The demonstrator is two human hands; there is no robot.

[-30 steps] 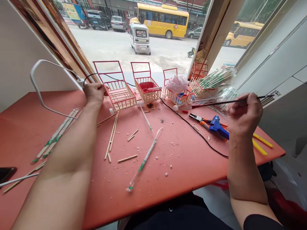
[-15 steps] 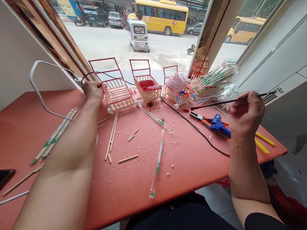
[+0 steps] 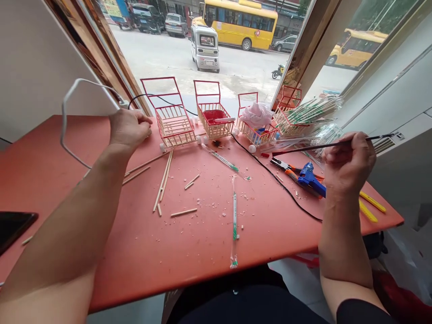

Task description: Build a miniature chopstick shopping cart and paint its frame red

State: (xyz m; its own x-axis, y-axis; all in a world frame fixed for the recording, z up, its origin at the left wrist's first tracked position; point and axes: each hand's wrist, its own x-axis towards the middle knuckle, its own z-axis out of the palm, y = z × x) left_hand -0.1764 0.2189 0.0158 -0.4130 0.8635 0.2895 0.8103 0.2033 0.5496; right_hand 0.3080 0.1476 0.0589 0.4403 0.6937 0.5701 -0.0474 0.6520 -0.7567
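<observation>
My left hand (image 3: 130,128) hovers at the back left of the table, fingers loosely bent and apart, holding nothing visible. Just right of it stands a small shopping cart (image 3: 177,128) made of sticks, with red-painted rim and handle and white wheels; a gap separates them. In my right hand (image 3: 349,155), a thin dark paintbrush (image 3: 313,146) is pinched, lying almost level with its reddish end pointing left. A second stick cart (image 3: 216,130) carries a red container (image 3: 214,117). Beneath the brush lie pliers (image 3: 283,166) and a blue glue gun (image 3: 309,175).
A third cart (image 3: 258,135) holds crumpled pale cloth or paper (image 3: 257,114). Wrapped sticks (image 3: 310,112) fill a cart at the back right. Loose sticks (image 3: 164,182), an empty-looking wrapper (image 3: 234,216) and a black cable (image 3: 283,186) lie on the red table (image 3: 202,252). A phone (image 3: 15,227) rests left.
My left hand has come away from the left cart, and its fingers have loosened. The view has shifted, so the table appears farther right. The brush stays in my right hand.
</observation>
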